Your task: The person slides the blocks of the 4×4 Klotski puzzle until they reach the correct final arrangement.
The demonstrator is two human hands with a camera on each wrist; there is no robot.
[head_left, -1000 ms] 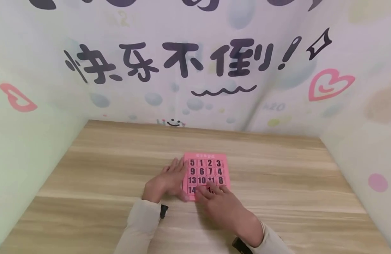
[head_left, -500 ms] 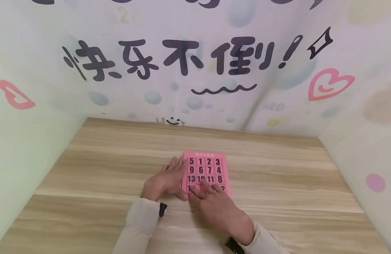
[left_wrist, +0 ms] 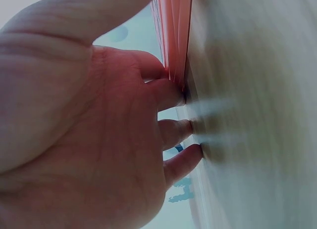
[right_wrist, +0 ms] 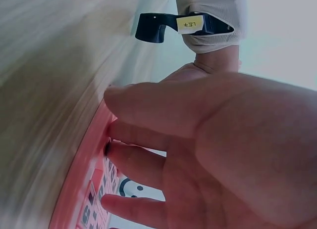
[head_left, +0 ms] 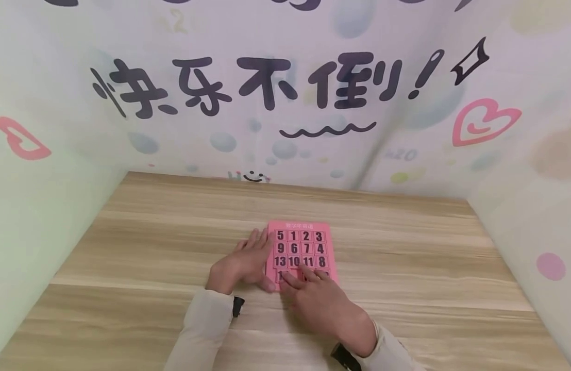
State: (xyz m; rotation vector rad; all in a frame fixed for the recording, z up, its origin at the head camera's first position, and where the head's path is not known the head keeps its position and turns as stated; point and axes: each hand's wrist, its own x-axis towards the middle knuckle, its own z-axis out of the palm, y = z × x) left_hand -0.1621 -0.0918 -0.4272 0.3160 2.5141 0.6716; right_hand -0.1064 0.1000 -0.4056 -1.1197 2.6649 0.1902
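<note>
A pink sliding number puzzle (head_left: 333,252) lies flat on the table, with black numbers on its square tiles. The top rows read 5 1 2 3, then 9 6 7 4, then 13 10 11 8. My left hand (head_left: 246,265) rests along the puzzle's left edge, fingers extended and thumb near the lower corner; the left wrist view shows its fingertips at the frame and on the table. My right hand (head_left: 322,304) lies over the bottom row, its fingertips touching tiles there. Those tiles are partly hidden, with a bare pink slot between them.
The wood-grain table (head_left: 151,247) extends on all sides of the puzzle. A white printed cloth (head_left: 285,118) with black characters and hearts stands along the back and sides. Both wrists wear black straps below pale sleeves (head_left: 199,324).
My right hand slid left over the bottom row towards its leftmost tile, then shifted slightly back right. The left hand has stayed at the puzzle's left edge.
</note>
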